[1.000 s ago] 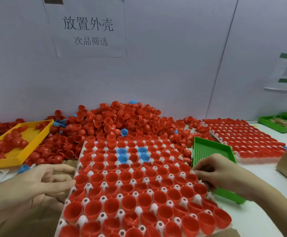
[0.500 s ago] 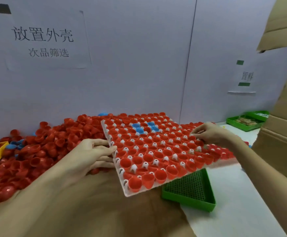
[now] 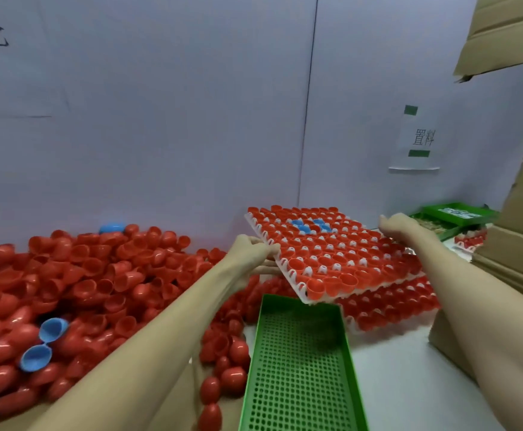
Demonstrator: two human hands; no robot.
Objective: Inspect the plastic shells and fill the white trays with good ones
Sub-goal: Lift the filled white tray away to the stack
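The red shells (image 3: 92,284) heaped on the left are smooth, glossy plastic, catching soft highlights on their rounded sides; the few blue shells (image 3: 44,343) among them have the same sheen. The white tray (image 3: 300,286) held up in the air looks like thin moulded plastic, slightly shiny along its scalloped edge. The green perforated tray (image 3: 297,368) below is hard plastic with a duller, satin finish, its floor a grid of small holes. The cardboard boxes (image 3: 515,253) on the right are matt brown corrugated board. The paper label (image 3: 417,138) on the wall is plain matt paper, and the wall (image 3: 167,119) itself looks smooth and flat-finished.
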